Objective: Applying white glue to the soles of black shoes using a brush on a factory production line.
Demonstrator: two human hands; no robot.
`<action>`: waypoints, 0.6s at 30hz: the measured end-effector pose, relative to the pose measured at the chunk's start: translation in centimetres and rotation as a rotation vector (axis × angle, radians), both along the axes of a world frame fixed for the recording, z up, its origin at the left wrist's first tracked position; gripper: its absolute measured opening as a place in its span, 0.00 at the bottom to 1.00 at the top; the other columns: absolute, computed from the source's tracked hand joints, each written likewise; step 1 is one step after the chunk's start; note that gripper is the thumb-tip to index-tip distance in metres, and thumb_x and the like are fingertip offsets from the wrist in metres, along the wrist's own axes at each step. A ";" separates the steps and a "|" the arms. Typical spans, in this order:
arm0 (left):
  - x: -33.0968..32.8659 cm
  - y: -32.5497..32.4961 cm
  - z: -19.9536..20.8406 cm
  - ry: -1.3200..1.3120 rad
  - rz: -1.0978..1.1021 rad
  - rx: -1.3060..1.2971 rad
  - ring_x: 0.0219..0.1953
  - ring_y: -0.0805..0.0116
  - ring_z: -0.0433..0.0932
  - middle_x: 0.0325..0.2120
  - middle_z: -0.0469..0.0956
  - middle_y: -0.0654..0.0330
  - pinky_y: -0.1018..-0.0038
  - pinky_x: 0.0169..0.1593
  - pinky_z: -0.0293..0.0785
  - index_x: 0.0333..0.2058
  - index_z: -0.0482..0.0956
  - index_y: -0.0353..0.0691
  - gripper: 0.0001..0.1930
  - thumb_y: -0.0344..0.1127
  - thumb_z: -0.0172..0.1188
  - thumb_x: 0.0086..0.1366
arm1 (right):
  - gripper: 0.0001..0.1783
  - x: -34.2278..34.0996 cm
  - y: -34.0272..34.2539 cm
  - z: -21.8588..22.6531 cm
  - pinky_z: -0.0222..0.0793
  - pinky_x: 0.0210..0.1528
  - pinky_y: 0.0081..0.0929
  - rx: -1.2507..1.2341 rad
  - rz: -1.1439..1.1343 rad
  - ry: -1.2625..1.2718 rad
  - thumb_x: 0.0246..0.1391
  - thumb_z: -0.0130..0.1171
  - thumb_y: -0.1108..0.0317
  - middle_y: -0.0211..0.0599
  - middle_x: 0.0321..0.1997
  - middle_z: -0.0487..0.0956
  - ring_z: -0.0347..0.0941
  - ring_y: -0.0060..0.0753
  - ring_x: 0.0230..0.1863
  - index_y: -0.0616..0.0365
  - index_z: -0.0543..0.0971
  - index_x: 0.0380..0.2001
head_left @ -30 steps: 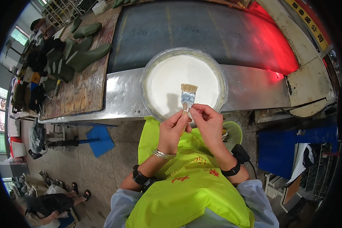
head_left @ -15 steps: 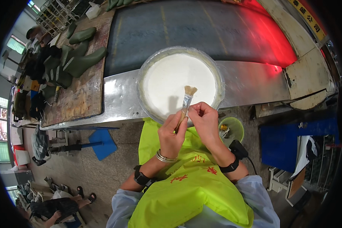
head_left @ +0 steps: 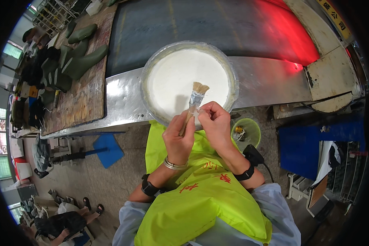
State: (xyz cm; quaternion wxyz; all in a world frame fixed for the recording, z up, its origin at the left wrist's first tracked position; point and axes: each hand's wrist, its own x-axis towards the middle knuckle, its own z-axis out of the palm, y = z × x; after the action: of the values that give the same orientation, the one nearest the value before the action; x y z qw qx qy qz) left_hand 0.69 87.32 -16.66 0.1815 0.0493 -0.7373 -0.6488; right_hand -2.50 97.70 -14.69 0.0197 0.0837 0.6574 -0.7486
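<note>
My left hand [head_left: 178, 137] is closed round the wooden handle of a flat paintbrush [head_left: 196, 97]. Its pale bristles point up and away from me, and the neck below them looks wrapped in something silvery and whitish. My right hand [head_left: 216, 128] pinches close beside that neck; a thin whitish bit shows near the fingertips, too small to name. Both hands are over the near rim of a large round basin [head_left: 145, 91], which holds smooth white liquid [head_left: 186, 71]. The brush is above the liquid, apart from its surface.
The basin rests on a metal ledge [head_left: 270, 88] along a dark conveyor belt [head_left: 151, 30], lit red at right. Green boots [head_left: 86, 61] lie on a wooden board [head_left: 76, 110] at left. Below right stands a lime-green bin [head_left: 254, 133]. Another person [head_left: 61, 223] is at lower left.
The brush has turned, so more of its flat side and wider bristles show. Right-hand fingers remain pinched by its neck. The whole view has shifted slightly.
</note>
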 end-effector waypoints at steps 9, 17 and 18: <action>0.1 0.2 1.6 -0.166 -0.061 0.226 0.15 0.84 0.66 0.20 0.72 0.66 0.83 0.17 0.61 0.41 0.76 0.29 0.11 0.23 0.57 0.59 | 0.02 0.0 1.3 1.4 0.53 0.18 0.12 -0.238 0.047 -0.088 0.51 0.53 0.76 0.22 0.17 0.68 0.59 0.10 0.17 0.63 0.73 0.29; 0.0 -0.1 1.9 -0.249 -0.136 0.322 0.16 0.80 0.71 0.27 0.77 0.60 0.83 0.17 0.65 0.45 0.73 0.24 0.14 0.25 0.56 0.61 | 0.01 -0.4 3.0 1.3 0.55 0.19 0.13 -0.142 -0.029 -0.035 0.51 0.53 0.77 0.23 0.18 0.69 0.60 0.11 0.17 0.63 0.73 0.29; 0.0 -0.1 1.9 -0.250 -0.133 0.320 0.16 0.80 0.71 0.27 0.77 0.60 0.83 0.17 0.65 0.45 0.73 0.24 0.14 0.25 0.56 0.61 | 0.01 -0.3 3.3 1.1 0.55 0.19 0.13 -0.144 -0.026 -0.037 0.51 0.53 0.77 0.23 0.18 0.69 0.60 0.11 0.17 0.63 0.73 0.29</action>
State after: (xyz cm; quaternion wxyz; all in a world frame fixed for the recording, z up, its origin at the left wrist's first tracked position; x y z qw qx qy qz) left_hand 0.66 87.22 -14.71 0.0350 0.1088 -0.6434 -0.7569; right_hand -2.78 101.00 -13.55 0.0278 0.1045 0.6001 -0.7926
